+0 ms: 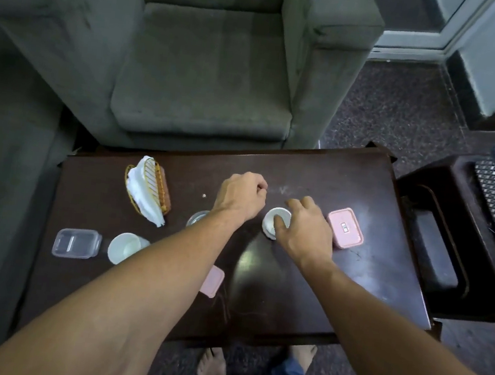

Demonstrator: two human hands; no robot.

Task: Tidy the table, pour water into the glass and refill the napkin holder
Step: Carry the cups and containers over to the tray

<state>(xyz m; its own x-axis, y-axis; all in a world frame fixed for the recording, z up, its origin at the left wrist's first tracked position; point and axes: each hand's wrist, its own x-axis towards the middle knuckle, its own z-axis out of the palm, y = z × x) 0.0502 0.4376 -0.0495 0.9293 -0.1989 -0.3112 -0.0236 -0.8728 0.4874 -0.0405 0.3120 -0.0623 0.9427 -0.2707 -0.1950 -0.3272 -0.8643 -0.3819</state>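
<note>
The right hand [303,230] has its grip clamped on the rim of a small white round bowl [276,223] at mid dark wooden worktop [306,286]; the left hand [240,197] is curled closed just left. A gold wire napkin holder [148,190] with white napkins stands far left.

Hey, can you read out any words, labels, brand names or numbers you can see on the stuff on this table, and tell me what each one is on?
No text can be read anywhere in this picture.
Pink box: a small white and dark mark sits on its lid, too small and blurred to read.
Clear box, white cup, small white bowl and napkin holder: no print shows on them.
</note>
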